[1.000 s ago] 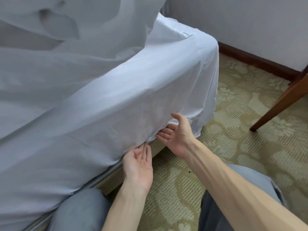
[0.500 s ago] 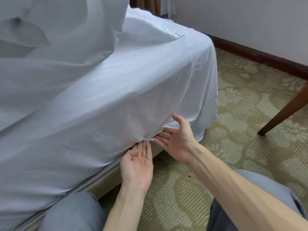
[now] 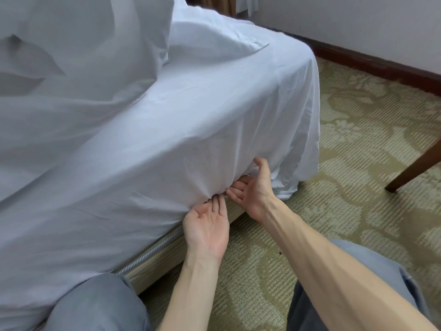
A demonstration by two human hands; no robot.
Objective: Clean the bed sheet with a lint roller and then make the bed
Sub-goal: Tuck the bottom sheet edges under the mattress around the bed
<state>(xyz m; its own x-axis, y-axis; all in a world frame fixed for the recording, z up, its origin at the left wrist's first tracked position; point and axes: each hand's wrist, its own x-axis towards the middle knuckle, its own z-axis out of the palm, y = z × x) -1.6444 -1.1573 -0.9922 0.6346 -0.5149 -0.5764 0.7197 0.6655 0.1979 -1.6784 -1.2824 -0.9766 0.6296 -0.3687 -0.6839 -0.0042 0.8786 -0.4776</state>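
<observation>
A white sheet (image 3: 167, 139) covers a bed that fills the left and middle of the view. At the far left, more white bedding (image 3: 71, 56) lies bunched high on top of it. The sheet hangs down the near side of the mattress and drapes loose over the bed's far right corner, nearly reaching the floor.

At the near left, a knee (image 3: 95, 304) in grey trousers sits close to the bed base (image 3: 155, 254), a pale ribbed band showing below the sheet's lower edge.

In the middle, the left hand (image 3: 207, 228) reaches forward palm up, fingers straight and together. Its fingertips disappear under the sheet where the fabric gathers into creases at the bottom of the mattress. Its grip is wide and holds nothing.

Just to the right and touching that same gathered spot, the right hand (image 3: 253, 192) is also palm up. Its straight fingers slide under the sheet, and its thumb points up against the hanging fabric. Its grip is wide too.

To the right lies green patterned carpet (image 3: 358, 151). The other grey knee (image 3: 372, 266) is at the near right, under the right forearm. A dark wooden chair leg (image 3: 415, 168) stands at the right edge, and a dark skirting board (image 3: 381, 65) runs along the far wall.
</observation>
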